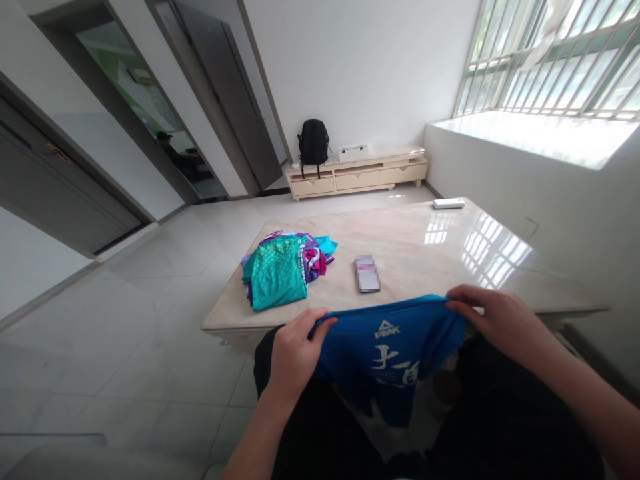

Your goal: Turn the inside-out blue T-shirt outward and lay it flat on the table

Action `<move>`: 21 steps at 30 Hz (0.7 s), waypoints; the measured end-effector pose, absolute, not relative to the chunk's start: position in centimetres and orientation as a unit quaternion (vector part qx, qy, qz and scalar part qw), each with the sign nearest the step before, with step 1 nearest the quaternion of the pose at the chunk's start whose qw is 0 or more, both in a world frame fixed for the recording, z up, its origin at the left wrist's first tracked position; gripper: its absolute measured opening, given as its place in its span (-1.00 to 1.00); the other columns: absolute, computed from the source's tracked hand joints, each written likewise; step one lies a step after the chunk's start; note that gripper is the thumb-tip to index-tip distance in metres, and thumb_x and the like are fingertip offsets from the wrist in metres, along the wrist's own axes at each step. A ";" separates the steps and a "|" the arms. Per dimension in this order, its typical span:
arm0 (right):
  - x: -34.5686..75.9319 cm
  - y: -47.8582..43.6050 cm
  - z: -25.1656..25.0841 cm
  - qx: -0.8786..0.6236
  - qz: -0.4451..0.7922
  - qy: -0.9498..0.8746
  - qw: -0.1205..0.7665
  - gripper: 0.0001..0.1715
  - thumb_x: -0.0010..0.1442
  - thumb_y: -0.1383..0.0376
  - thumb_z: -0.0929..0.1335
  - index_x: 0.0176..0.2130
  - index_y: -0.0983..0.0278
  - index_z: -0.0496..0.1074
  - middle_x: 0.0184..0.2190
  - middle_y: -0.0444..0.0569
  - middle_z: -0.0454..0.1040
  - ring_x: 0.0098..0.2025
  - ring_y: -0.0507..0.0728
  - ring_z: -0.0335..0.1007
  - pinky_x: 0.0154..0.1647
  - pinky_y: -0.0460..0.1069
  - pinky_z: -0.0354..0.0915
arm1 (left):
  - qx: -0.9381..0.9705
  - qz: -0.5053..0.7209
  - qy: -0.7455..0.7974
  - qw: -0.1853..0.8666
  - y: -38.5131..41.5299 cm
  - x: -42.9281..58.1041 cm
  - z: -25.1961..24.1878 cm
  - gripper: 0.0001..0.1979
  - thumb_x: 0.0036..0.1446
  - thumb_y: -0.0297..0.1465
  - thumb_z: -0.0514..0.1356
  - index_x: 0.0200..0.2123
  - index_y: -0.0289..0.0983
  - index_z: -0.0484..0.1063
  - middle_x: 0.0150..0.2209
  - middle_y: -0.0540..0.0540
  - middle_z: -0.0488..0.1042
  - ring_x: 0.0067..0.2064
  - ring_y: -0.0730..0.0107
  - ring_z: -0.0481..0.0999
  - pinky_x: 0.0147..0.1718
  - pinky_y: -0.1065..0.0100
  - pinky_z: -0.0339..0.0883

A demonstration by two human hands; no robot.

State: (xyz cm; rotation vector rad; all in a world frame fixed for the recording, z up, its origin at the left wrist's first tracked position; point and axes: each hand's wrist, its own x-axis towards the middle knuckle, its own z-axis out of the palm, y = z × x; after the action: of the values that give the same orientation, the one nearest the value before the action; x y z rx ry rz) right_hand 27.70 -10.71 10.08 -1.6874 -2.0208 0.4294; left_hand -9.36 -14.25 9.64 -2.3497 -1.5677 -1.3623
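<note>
A blue shirt [350, 347] with white "PEAK" lettering hangs stretched between my two hands, over my lap at the table's near edge. My left hand [299, 343] pinches one end of its top edge, thumb against fingers. At the opposite end, my right hand [493, 313] grips the cloth between thumb and fingertips. The shirt's lower part droops between my knees. Beyond it, to the left on the table [400, 233], lies a heap of clothes with a teal shirt [277, 273] on top.
A small pixelated rectangular object [367, 275] lies mid-table beyond the shirt. At the far right corner rests a white oblong device [449, 203]. A black backpack [314, 142] and a white box [353, 153] stand on a low cabinet [357, 180] by the wall. Another person [173, 150] shows through a doorway.
</note>
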 end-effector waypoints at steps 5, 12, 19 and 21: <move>26.8 -10.2 9.5 -0.607 0.214 -0.721 0.257 -0.62 0.32 -0.06 0.26 -0.13 0.14 0.42 -0.32 -0.04 0.65 -0.33 0.22 0.52 -0.28 0.07 0.33 | -0.742 -0.441 -0.504 -0.012 -14.1 -9.3 9.8 -0.86 0.34 -0.28 0.27 -0.18 -0.20 0.59 -0.22 -0.06 0.69 -0.21 0.30 0.69 -0.13 0.41 0.50; 26.0 -11.1 8.9 -0.503 0.556 -0.593 0.294 -0.47 0.16 -0.13 0.48 -0.07 0.19 0.50 -0.29 -0.06 0.64 -0.28 0.16 0.54 -0.31 -0.01 0.41 | -0.715 -0.357 -0.579 -0.160 -15.4 -9.9 8.8 -0.78 0.33 -0.21 0.26 -0.23 -0.23 0.60 -0.34 -0.02 0.64 -0.33 0.35 0.61 -0.28 0.41 0.38; 25.1 -11.7 7.8 -0.484 0.725 -0.340 0.354 -0.60 0.05 0.05 0.60 -0.21 0.23 0.58 -0.32 -0.08 0.63 -0.32 0.10 0.56 -0.30 -0.07 0.48 | -0.476 -0.421 -0.534 -0.558 -15.5 -9.1 7.4 -0.59 0.15 -0.07 0.39 -0.19 -0.31 0.55 -0.36 -0.05 0.59 -0.40 0.47 0.48 -0.38 0.49 0.31; 24.8 -11.6 7.5 -0.513 0.687 -0.336 0.391 -0.58 0.02 0.03 0.61 -0.25 0.24 0.57 -0.39 -0.09 0.61 -0.38 0.07 0.52 -0.37 -0.11 0.43 | -0.434 -0.441 -0.518 -0.590 -15.2 -8.5 6.8 -0.56 0.10 -0.08 0.44 -0.16 -0.32 0.55 -0.35 -0.04 0.57 -0.39 0.50 0.47 -0.37 0.51 0.31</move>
State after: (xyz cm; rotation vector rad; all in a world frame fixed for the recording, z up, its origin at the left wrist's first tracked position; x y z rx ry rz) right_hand 24.82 -11.61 7.55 -1.3028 -0.8542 1.7445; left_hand -8.54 -15.18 6.82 -2.3681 -2.8286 -2.4059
